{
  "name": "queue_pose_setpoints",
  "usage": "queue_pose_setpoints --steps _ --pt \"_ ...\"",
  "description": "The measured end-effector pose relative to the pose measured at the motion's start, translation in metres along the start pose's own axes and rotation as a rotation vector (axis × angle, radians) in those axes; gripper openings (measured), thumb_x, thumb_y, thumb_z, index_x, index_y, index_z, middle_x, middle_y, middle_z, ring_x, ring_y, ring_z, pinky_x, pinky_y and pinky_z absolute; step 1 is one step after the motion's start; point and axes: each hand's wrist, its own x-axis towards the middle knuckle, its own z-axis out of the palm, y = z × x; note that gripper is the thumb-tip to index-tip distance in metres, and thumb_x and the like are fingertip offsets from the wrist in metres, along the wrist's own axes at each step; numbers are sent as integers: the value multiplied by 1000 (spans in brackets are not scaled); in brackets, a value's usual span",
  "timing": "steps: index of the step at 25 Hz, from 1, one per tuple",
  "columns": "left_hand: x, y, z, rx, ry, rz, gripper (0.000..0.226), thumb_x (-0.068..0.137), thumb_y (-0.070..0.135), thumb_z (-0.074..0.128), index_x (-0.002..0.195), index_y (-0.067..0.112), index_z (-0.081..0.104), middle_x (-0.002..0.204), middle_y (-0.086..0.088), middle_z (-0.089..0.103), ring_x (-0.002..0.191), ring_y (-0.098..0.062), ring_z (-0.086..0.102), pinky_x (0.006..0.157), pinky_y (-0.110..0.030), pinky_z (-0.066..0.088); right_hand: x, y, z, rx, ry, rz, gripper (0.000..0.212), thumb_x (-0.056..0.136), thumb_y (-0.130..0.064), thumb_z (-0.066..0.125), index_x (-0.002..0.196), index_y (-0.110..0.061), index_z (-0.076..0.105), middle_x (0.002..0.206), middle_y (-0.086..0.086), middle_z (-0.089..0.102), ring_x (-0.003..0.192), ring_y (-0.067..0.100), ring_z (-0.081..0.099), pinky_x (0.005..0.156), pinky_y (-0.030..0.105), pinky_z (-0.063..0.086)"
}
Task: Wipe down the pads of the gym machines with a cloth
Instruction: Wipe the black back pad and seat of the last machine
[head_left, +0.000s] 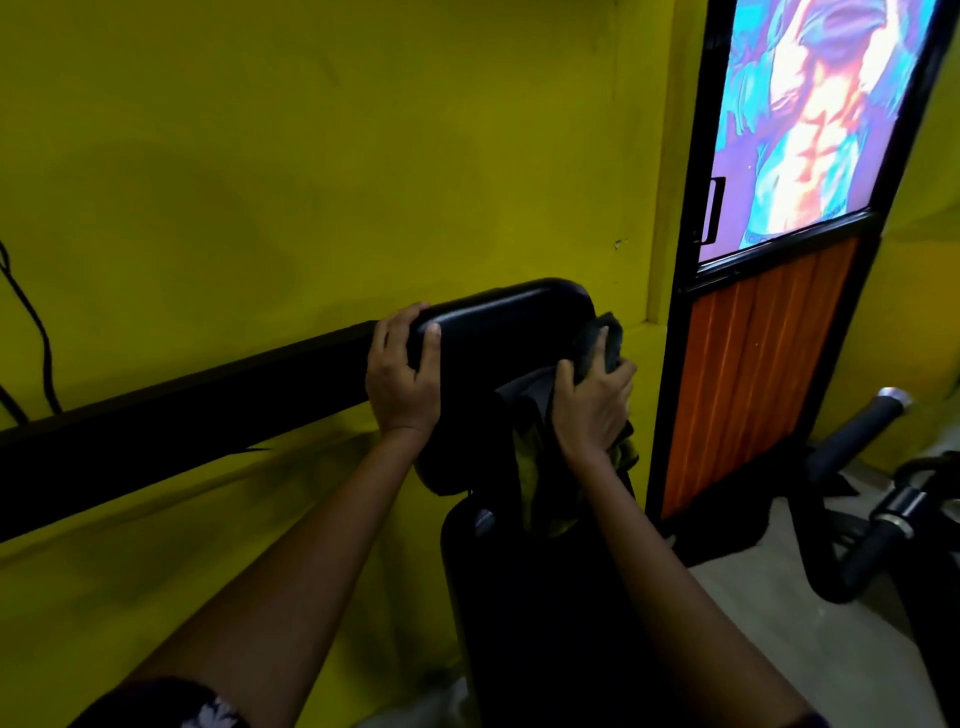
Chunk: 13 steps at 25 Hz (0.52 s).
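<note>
The black pad (498, 322) sits at the top of the machine, its long axis running left to right across the view, rising slightly toward the right and backed by the yellow wall (311, 156). A dark bar (182, 405) runs off from behind its left end toward the left edge.

The left hand (402, 374) is closed over the pad's left end, thumb on the near face and fingers wrapped over the top edge, bracing it. At the pad's right end the right hand (595, 405) is clenched on the cloth (597, 348), a dark bunch pressed against the pad's right edge, with a loose yellowish tail hanging below the wrist. A second, lower pad (519, 597) stands upright beneath both hands.

So the unwiped length seems to lie to the left of the cloth, between the two hands. The right hand is nearer, and the likely stroke runs along the long axis toward the left hand.
</note>
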Motion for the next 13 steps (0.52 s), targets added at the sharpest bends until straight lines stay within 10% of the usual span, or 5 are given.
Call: queue_pose_setpoints --steps 8,13 --pt "-1 4 -1 111 12 45 40 92 36 43 112 9 66 111 -17 58 101 -25 55 82 -23 41 -107 68 -17 -120 -248 -192 56 83 -44 50 135 -23 51 117 13 46 94 36 55 71 35 39" --pt "0 -3 3 544 83 373 30 94 16 43 112 19 66 121 -9 60 109 -26 45 96 -48 35 -141 48 1 -306 -307 -402 57 70 -48 50 120 -23 61 99 12 55 71 27 60 51 30 46"
